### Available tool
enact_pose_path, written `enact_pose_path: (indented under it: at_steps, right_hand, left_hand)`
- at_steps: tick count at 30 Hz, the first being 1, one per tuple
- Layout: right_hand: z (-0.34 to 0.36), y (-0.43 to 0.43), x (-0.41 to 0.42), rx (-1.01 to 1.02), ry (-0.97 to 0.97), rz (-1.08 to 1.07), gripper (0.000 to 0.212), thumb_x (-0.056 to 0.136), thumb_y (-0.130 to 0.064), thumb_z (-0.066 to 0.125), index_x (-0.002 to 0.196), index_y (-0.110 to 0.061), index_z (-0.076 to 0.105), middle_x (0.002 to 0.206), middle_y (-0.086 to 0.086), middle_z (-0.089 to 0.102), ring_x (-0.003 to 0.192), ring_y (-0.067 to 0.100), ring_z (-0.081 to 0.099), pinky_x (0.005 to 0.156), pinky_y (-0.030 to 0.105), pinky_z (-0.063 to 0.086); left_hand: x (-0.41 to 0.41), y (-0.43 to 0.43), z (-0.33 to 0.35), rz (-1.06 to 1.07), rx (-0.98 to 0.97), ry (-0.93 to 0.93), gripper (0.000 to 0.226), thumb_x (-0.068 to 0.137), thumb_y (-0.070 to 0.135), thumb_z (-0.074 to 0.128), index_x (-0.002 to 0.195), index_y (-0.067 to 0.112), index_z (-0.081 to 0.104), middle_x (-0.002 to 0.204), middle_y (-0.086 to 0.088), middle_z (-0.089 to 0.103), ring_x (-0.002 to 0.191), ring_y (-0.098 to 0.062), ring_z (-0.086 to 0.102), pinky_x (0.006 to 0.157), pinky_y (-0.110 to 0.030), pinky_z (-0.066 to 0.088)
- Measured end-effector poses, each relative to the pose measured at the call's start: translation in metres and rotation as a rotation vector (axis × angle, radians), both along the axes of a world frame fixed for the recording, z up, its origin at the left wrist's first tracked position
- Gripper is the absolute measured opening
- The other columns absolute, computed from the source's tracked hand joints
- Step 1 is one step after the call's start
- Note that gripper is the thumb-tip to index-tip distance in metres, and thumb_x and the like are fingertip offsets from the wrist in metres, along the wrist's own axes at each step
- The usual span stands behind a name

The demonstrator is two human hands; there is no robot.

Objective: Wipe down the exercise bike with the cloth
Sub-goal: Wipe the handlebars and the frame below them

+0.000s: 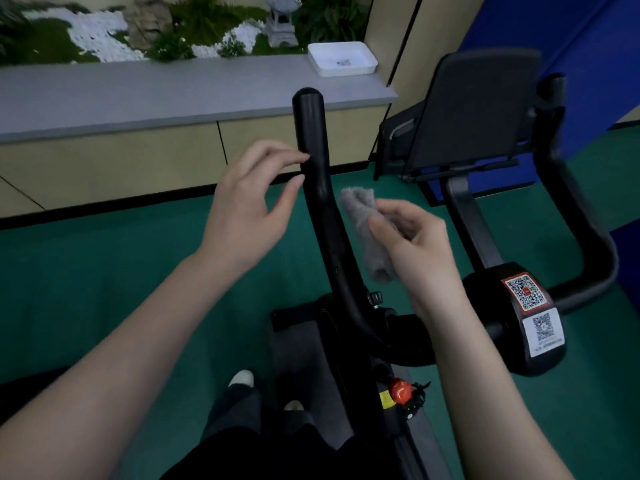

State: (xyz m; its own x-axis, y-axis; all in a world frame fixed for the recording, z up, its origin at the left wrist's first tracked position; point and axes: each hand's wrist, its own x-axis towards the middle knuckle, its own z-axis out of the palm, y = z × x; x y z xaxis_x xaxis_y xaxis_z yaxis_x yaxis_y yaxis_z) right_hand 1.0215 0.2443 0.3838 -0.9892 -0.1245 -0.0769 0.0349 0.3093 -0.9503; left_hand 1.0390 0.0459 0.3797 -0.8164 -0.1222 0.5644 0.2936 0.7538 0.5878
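Observation:
The black exercise bike (533,306) fills the right half of the view. Its left handlebar (313,140) rises up the middle, the right handlebar (588,244) curves at the far right, and a dark console screen (474,109) stands between them. My left hand (249,209) hovers just left of the left handlebar, fingers relaxed, fingertips almost at the bar. My right hand (415,244) pinches a bunched grey cloth (367,230) just right of that bar, apart from it.
A red knob (400,391) sits low on the frame. QR-code stickers (526,292) mark the centre housing. A grey ledge (173,91) over beige cabinets carries a white tray (341,58). Green floor (104,289) lies to the left; my feet (242,379) stand below.

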Motion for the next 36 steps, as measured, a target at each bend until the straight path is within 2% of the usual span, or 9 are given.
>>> enact_pose_path:
  at_steps: [6,9,13,20,25,29,31,34,36]
  right_hand:
    - [-0.001,-0.035,-0.030,-0.069,-0.187,0.026,0.020,0.096,-0.014,0.053,0.108,-0.009,0.069,0.106,0.011,0.070,0.103,0.020,0.063,0.095,0.038,0.049]
    - [-0.002,-0.017,-0.019,-0.090,-0.278,0.076,0.019,0.096,-0.011,0.054,0.099,-0.002,0.071,0.106,0.026,0.068,0.100,0.026,0.065,0.091,0.040,0.048]
    - [0.000,-0.019,-0.014,-0.155,-0.320,0.003,0.018,0.095,-0.008,0.056,0.103,-0.003,0.071,0.101,0.016,0.072,0.094,0.024,0.068,0.084,0.031,0.052]
    - [0.013,-0.033,-0.009,0.303,-0.288,-0.102,0.016,0.094,-0.018,0.058,0.084,-0.012,0.069,0.079,-0.001,0.066,0.076,0.010,0.057,0.075,0.029,0.045]
    - [0.023,-0.046,-0.005,0.192,-0.400,-0.233,0.018,0.094,-0.013,0.058,0.081,-0.014,0.071,0.079,-0.006,0.069,0.078,0.005,0.059,0.070,0.012,0.046]
    - [0.026,-0.058,0.004,0.239,-0.392,-0.387,0.016,0.094,-0.018,0.060,0.082,-0.020,0.071,0.087,-0.001,0.072,0.089,0.010,0.061,0.086,0.027,0.048]
    - [0.029,-0.058,0.024,0.332,-0.335,-0.475,0.011,0.093,-0.020,0.062,0.089,-0.019,0.073,0.091,0.005,0.073,0.088,0.012,0.064,0.087,0.034,0.051]
    - [0.022,-0.083,0.048,0.535,-0.089,-0.731,0.012,0.086,-0.020,0.067,0.096,-0.019,0.073,0.085,-0.009,0.069,0.080,0.003,0.061,0.076,0.010,0.044]
    - [0.009,-0.115,0.052,0.673,0.155,-0.905,0.015,0.084,-0.012,0.068,0.098,-0.013,0.074,0.087,-0.007,0.066,0.085,0.009,0.060,0.077,0.010,0.040]
  left_hand:
    - [-0.037,-0.009,0.011,-0.212,-0.544,0.146,0.022,0.096,0.022,0.054,0.106,0.008,0.068,0.110,-0.004,0.065,0.112,-0.027,0.054,0.095,-0.039,0.031]
    - [-0.053,-0.014,0.011,-0.309,-0.680,0.170,0.023,0.096,0.025,0.053,0.098,0.010,0.071,0.105,-0.003,0.067,0.114,-0.026,0.055,0.106,-0.040,0.024]
    - [-0.071,-0.020,0.012,-0.428,-0.764,0.185,0.033,0.098,0.029,0.045,0.089,0.011,0.072,0.094,-0.003,0.066,0.109,-0.026,0.057,0.116,-0.041,0.017]
    - [-0.090,-0.030,0.002,-0.547,-0.752,0.341,0.038,0.100,0.030,0.042,0.082,0.014,0.071,0.083,0.000,0.063,0.093,-0.024,0.060,0.114,-0.037,0.019]
    - [-0.099,-0.032,-0.004,-0.597,-0.676,0.415,0.038,0.099,0.027,0.043,0.078,0.012,0.070,0.079,-0.002,0.063,0.089,-0.025,0.059,0.111,-0.035,0.022]
    - [-0.104,-0.032,-0.008,-0.618,-0.649,0.472,0.035,0.098,0.026,0.042,0.078,0.012,0.067,0.080,-0.003,0.064,0.089,-0.025,0.060,0.108,-0.036,0.025]
    - [-0.105,-0.031,-0.010,-0.631,-0.628,0.491,0.036,0.098,0.025,0.042,0.077,0.011,0.067,0.079,-0.004,0.063,0.088,-0.025,0.060,0.108,-0.036,0.026]
    - [-0.107,-0.031,-0.010,-0.642,-0.602,0.503,0.036,0.097,0.023,0.041,0.076,0.009,0.066,0.078,-0.005,0.063,0.086,-0.028,0.060,0.106,-0.037,0.026]
    - [-0.108,-0.030,-0.010,-0.645,-0.596,0.513,0.035,0.097,0.023,0.041,0.076,0.008,0.065,0.077,-0.005,0.062,0.086,-0.029,0.060,0.105,-0.037,0.026]
